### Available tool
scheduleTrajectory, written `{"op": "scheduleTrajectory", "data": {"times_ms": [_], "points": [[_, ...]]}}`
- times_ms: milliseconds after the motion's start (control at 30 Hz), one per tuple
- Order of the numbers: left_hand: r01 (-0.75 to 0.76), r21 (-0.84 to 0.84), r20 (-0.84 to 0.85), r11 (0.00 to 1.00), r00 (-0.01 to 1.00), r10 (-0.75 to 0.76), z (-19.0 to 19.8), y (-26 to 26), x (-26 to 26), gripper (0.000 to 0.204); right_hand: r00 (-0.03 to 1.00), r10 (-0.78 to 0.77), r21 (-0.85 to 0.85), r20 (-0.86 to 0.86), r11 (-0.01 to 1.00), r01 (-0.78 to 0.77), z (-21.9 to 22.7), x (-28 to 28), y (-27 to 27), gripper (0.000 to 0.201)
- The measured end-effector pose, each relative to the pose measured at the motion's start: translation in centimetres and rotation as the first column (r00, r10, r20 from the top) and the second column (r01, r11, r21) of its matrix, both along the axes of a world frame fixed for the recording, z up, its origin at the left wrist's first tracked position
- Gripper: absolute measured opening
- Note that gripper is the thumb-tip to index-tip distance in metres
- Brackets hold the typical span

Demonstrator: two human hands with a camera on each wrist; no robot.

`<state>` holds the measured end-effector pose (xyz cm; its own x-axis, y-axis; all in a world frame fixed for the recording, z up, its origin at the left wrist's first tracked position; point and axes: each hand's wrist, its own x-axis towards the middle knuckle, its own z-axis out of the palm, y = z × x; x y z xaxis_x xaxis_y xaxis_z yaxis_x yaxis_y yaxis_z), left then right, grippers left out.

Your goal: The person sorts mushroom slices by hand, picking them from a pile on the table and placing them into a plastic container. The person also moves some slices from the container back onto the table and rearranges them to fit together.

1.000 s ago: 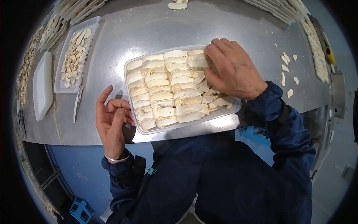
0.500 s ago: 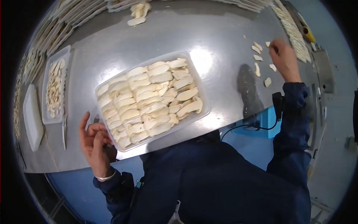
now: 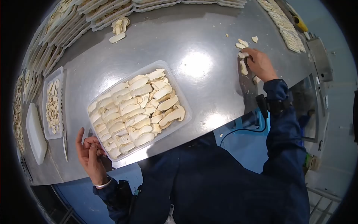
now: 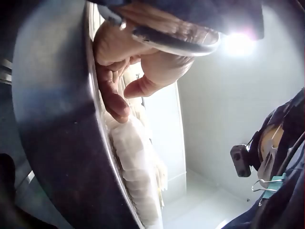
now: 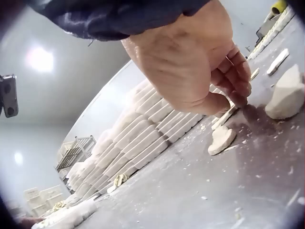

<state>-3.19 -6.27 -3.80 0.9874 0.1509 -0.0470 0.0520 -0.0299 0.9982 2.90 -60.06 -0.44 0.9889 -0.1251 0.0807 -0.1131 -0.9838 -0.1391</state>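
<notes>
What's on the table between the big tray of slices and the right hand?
Nothing: in the head view bare steel table separates the tray from the right hand.

Bright overhead lamps glare off my steel bench [image 3: 197,63]; the head view bends and darkens at its edges, and both wrist views blur.

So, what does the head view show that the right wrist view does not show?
Only the head view shows the clear tray of mushroom slices, the left hand resting beside it, and the smaller tray at the far left. Only the right wrist view shows the fingertips curled down onto a slice on the table. Both show the right hand, loose slices and the steel table.
</notes>
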Motion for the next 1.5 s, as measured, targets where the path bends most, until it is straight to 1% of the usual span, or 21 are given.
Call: {"op": "scheduleTrajectory", "data": {"times_ms": [100,200,300,400,500,600,700,800,900,1000,1100,1133,1167,1233,1300,1367,1467,1500], "points": [[0.002,-0.001,0.001,1.000,1.000,-0.002,-0.2,0.2,0.0,0.052,0.998,0.063,0.078,-0.016,0.995,-0.061,0.3,0.0,0.4,0.025],[0.003,0.000,-0.001,1.000,1.000,-0.003,-0.2,0.3,0.0,0.052,0.998,0.044,0.260,0.039,0.964,-0.053,-0.1,0.1,-1.1,0.021],[0.010,-0.002,0.001,1.000,1.000,-0.010,-0.3,0.4,0.0,0.052,0.990,-0.041,0.070,0.136,0.997,0.032,-0.3,1.1,-1.7,0.018],[0.014,-0.006,0.004,1.000,1.000,-0.014,-0.2,0.3,0.0,0.052,0.992,0.004,0.011,0.124,1.000,-0.006,-0.5,2.4,-1.7,0.018],[0.016,-0.012,0.007,1.000,1.000,-0.016,-0.2,0.4,-0.1,0.051,0.997,0.035,-0.076,0.075,0.997,-0.029,-1.4,3.8,-2.4,0.020],[0.026,-0.009,0.013,1.000,1.000,-0.026,-0.3,0.5,0.0,0.051,1.000,0.029,-0.029,0.012,0.999,-0.029,-1.1,4.1,-2.2,0.020],[0.036,-0.013,0.011,0.999,0.999,-0.036,-0.2,0.5,0.0,0.051,1.000,0.023,0.048,0.015,0.999,-0.024,-1.1,4.2,-1.6,0.020],[0.034,-0.029,0.015,0.999,0.999,-0.034,-0.3,0.4,0.0,0.052,0.991,0.077,0.040,0.107,0.996,-0.082,-1.5,4.5,-1.7,0.021],[0.031,-0.061,0.018,0.998,0.999,-0.030,-0.3,0.6,-0.1,0.052,0.996,0.083,-0.005,0.037,0.997,-0.083,-1.4,5.0,-2.0,0.021],[0.016,-0.073,0.013,0.997,1.000,-0.015,0.0,0.0,-0.1,0.052,0.994,0.089,-0.065,0.057,0.994,-0.085,-1.4,5.1,-1.6,0.021],[0.027,-0.119,0.001,0.993,1.000,-0.027,0.2,0.2,0.0,0.052,0.991,0.063,-0.007,0.121,0.998,-0.063,-0.9,5.2,-1.0,0.023],[0.028,-0.130,0.006,0.991,1.000,-0.027,0.1,0.2,0.0,0.052,0.985,0.100,0.036,0.138,0.994,-0.106,-0.1,4.9,0.5,0.021],[0.021,-0.124,0.002,0.992,1.000,-0.021,0.2,0.1,0.0,0.051,0.967,0.177,0.034,0.182,0.982,-0.186,0.9,4.4,2.9,0.021],[0.026,-0.113,-0.005,0.993,1.000,-0.027,0.4,0.1,0.1,0.051,0.912,0.307,0.022,0.272,0.945,-0.325,2.8,3.1,9.2,0.023],[0.037,-0.111,0.007,0.993,0.999,-0.037,0.1,0.2,0.0,0.051,0.794,0.500,0.067,0.346,0.831,-0.552,3.6,1.9,14.5,0.022],[0.040,-0.112,0.012,0.993,0.999,-0.038,0.0,0.2,0.0,0.051,0.706,0.625,0.056,0.332,0.735,-0.676,3.8,1.0,18.9,0.021],[0.038,-0.112,0.012,0.993,0.999,-0.037,0.2,0.2,-0.1,0.051,0.612,0.719,0.032,0.329,0.640,-0.768,2.6,0.9,23.0,0.020],[0.043,-0.114,0.014,0.993,0.999,-0.042,0.2,0.2,-0.1,0.051,0.601,0.724,0.028,0.338,0.631,-0.776,2.2,1.0,23.7,0.020]]}}
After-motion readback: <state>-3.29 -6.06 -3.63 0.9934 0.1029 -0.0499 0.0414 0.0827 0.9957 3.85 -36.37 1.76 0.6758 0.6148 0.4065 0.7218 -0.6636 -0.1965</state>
